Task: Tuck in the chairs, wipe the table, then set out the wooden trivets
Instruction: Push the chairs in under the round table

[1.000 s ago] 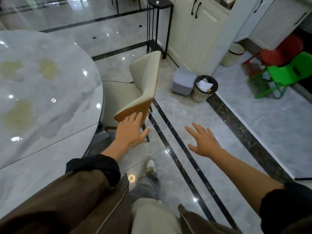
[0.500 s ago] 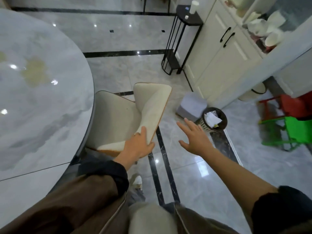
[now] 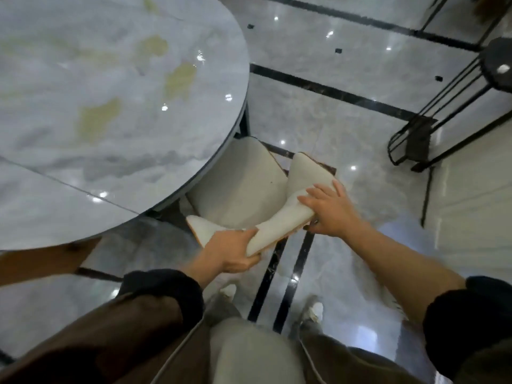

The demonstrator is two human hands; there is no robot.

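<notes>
As both hands clasp its backrest [image 3: 279, 225], the cream chair [image 3: 241, 189] stands at the near right rim of the table [image 3: 110, 134], the front of its seat under the tabletop's overhang and the rest out in the open. The left hand [image 3: 230, 253] grips the end of the backrest nearer the person, fingers curled round the padding. The right hand [image 3: 329, 212] holds the far end, fingers laid over the cushion and thumb tucked under its edge, so the backrest is pinched between them. An orange-brown shell shows along the backrest's underside.

The round, grey marble table fills the upper left of the view, and yellowish stains [image 3: 180, 79] mark its glossy top. A brown shape [image 3: 50, 259] pokes out from beneath the table's near edge; what it is cannot be told.

Glossy grey floor [image 3: 332, 120] with black stripes spreads out to the right of the table. A black wire stand [image 3: 415, 139] rises well apart from the table, on the far right. Below the hands, two pale shoes [image 3: 228, 289] stand on the tiles, just off the table's near side.
</notes>
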